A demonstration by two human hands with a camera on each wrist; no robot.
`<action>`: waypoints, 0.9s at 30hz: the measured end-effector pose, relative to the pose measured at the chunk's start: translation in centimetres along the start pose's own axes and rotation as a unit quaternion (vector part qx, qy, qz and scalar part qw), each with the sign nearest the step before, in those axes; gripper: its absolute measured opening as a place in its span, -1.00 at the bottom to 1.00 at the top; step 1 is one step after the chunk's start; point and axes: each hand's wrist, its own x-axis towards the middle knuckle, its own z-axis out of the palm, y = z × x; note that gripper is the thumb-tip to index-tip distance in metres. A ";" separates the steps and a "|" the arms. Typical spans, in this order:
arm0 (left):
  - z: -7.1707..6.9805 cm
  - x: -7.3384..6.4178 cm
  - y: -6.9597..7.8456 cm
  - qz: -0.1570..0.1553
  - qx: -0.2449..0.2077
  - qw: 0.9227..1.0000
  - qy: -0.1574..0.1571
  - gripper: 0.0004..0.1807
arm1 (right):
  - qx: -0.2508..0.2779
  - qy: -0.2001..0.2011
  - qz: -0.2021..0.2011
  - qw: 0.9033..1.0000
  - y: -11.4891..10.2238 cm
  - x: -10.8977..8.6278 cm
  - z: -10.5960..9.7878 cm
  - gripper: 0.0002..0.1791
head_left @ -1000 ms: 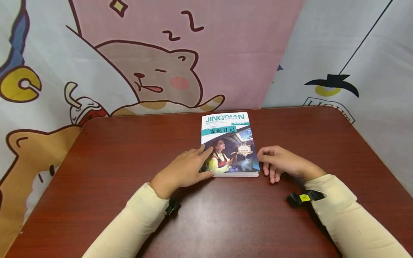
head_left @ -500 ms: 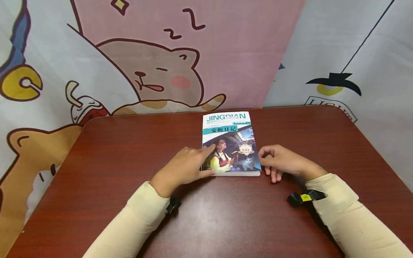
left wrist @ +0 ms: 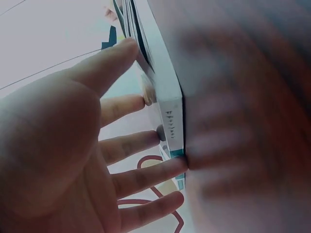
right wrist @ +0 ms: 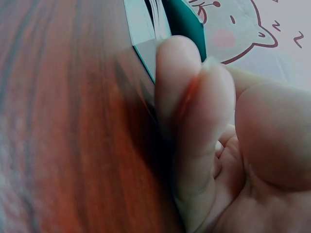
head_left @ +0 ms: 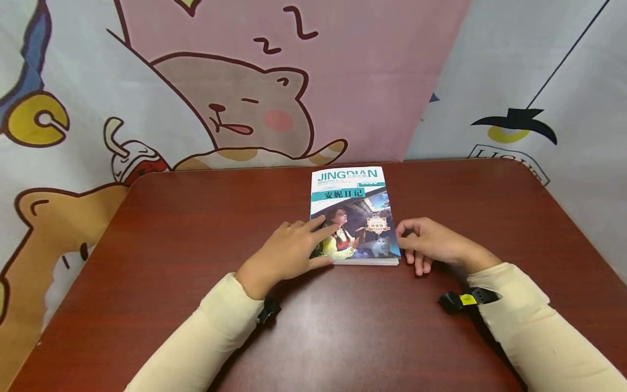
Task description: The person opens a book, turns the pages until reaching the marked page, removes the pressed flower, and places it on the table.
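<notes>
A paperback book [head_left: 352, 218] lies near the far side of the table, its illustrated cover facing up. My left hand [head_left: 284, 253] rests at its left side, fingers spread and nearly straight; some fingertips touch the cover, and the thumb is at the lower edge. In the left wrist view the book's spine [left wrist: 171, 124] is beside those fingers. My right hand [head_left: 431, 242] is at the right edge, where thumb and forefinger pinch the cover's edge. The right wrist view shows the green inner side of the cover [right wrist: 187, 24] raised slightly off the pages; fingers partly hide the pinch.
The book and both hands are on a reddish-brown wooden table [head_left: 333, 337]. Behind it hangs a cloth [head_left: 372, 81] printed with cartoon animals. A black wrist strap [head_left: 472, 298] is on the right wrist.
The head view has shifted slightly, so the whole scene sits a little differently. The left fingers have spread a bit more over the cover. The right hand stays at the book's right edge.
</notes>
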 end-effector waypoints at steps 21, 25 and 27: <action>-0.5 0.2 -0.4 0.038 0.004 0.998 0.054 -0.15 | -0.015 0.010 -0.003 1.000 -0.2 0.3 0.0 -0.76; -0.3 0.2 -0.4 0.082 -0.019 0.994 0.064 -0.21 | -0.017 0.004 0.005 1.000 -0.1 0.3 0.1 -0.77; -0.4 0.3 -0.3 0.096 -0.021 0.992 0.074 -0.25 | -0.020 0.008 0.005 1.000 -0.1 0.2 0.0 -0.77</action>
